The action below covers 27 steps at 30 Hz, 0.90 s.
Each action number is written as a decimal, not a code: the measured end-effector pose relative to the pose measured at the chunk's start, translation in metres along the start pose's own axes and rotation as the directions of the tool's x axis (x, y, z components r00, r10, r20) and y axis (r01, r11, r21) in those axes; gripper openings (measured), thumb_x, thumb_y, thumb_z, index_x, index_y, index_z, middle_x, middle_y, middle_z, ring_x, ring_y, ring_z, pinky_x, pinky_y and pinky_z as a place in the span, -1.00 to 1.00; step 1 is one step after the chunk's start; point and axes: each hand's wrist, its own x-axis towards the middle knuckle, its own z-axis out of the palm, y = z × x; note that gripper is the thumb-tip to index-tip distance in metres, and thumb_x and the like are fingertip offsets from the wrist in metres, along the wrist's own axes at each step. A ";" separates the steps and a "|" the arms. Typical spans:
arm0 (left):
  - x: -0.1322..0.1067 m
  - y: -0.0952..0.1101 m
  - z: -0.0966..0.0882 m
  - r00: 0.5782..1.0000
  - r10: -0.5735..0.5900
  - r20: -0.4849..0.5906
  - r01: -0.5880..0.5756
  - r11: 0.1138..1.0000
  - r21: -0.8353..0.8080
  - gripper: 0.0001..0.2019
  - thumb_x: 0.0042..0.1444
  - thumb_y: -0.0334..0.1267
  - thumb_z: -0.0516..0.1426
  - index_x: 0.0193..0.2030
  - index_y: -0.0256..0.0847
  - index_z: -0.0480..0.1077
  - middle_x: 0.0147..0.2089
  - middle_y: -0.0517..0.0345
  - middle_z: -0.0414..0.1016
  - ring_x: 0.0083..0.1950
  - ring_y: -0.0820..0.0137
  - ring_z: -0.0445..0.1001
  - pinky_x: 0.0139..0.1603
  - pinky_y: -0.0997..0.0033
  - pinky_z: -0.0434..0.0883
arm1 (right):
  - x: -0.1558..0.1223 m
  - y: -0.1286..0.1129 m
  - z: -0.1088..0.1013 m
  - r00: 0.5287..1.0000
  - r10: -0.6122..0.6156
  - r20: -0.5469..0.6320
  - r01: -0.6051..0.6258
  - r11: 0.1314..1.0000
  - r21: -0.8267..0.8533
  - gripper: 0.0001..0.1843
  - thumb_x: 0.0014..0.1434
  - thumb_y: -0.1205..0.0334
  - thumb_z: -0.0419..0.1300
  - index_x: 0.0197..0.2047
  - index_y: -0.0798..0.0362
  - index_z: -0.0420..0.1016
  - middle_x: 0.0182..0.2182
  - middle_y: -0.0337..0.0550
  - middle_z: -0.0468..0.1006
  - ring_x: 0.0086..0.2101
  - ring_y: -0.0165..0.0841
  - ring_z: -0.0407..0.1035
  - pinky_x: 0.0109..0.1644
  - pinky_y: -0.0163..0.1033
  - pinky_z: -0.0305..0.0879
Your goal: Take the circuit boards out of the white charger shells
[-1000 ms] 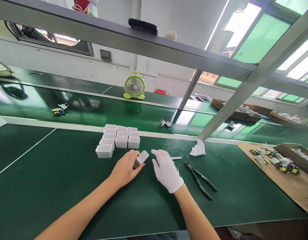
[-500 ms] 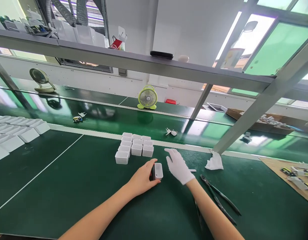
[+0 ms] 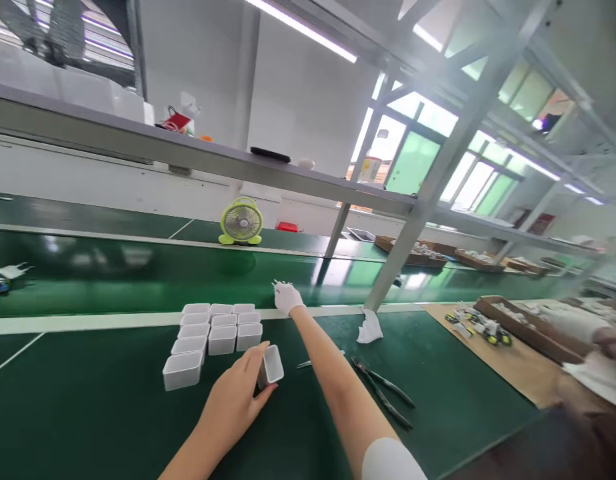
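White casing point(image 3: 271, 365) tight in left hand point(image 3: 233, 400); right hand point(image 3: 287, 297) at belt point(image 3: 138, 283) edge, grip unclear.

No legible text, label or number anywhere.
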 end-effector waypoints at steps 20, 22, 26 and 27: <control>0.009 -0.004 -0.004 0.935 -0.223 0.276 0.263 0.958 -0.115 -0.29 0.11 -0.11 0.28 0.35 -0.28 0.18 0.35 -0.24 0.35 0.34 -0.07 0.36 0.26 -0.06 0.41 | -0.059 0.034 -0.023 0.868 0.225 0.442 -0.227 0.973 -0.050 -0.62 0.34 -0.07 0.28 -0.17 0.14 0.53 -0.21 -0.09 0.57 -0.19 -0.27 0.50 -0.04 -0.08 0.48; 0.008 -0.004 -0.003 0.927 -0.237 0.293 0.283 0.951 -0.126 -0.32 0.05 -0.15 0.31 0.29 -0.26 0.24 0.30 -0.21 0.40 0.28 -0.08 0.41 0.21 -0.06 0.42 | -0.071 0.035 -0.023 0.840 0.266 0.473 -0.242 0.964 -0.112 -0.48 0.16 -0.22 0.38 -0.33 0.14 0.54 -0.32 -0.06 0.58 -0.20 -0.18 0.52 -0.05 -0.08 0.46; 0.006 -0.003 -0.003 0.921 -0.250 0.298 0.307 0.938 -0.161 -0.55 -0.01 -0.21 0.32 0.03 -0.21 0.35 0.06 -0.10 0.54 0.10 -0.04 0.51 0.04 0.01 0.47 | -0.089 0.023 -0.009 0.823 0.293 0.486 -0.253 0.956 -0.148 -0.50 -0.12 -0.20 0.51 -0.48 0.10 0.56 -0.40 0.02 0.60 -0.16 -0.01 0.54 -0.07 -0.11 0.42; 0.006 -0.002 -0.004 0.922 -0.253 0.292 0.310 0.935 -0.171 -0.59 -0.01 -0.20 0.32 -0.02 -0.21 0.35 0.01 -0.09 0.55 0.06 -0.04 0.52 0.00 0.03 0.48 | -0.091 0.019 -0.005 0.830 0.290 0.477 -0.256 0.957 -0.137 -0.54 -0.11 -0.15 0.51 -0.47 0.09 0.57 -0.39 0.04 0.61 -0.15 0.01 0.54 -0.07 -0.10 0.41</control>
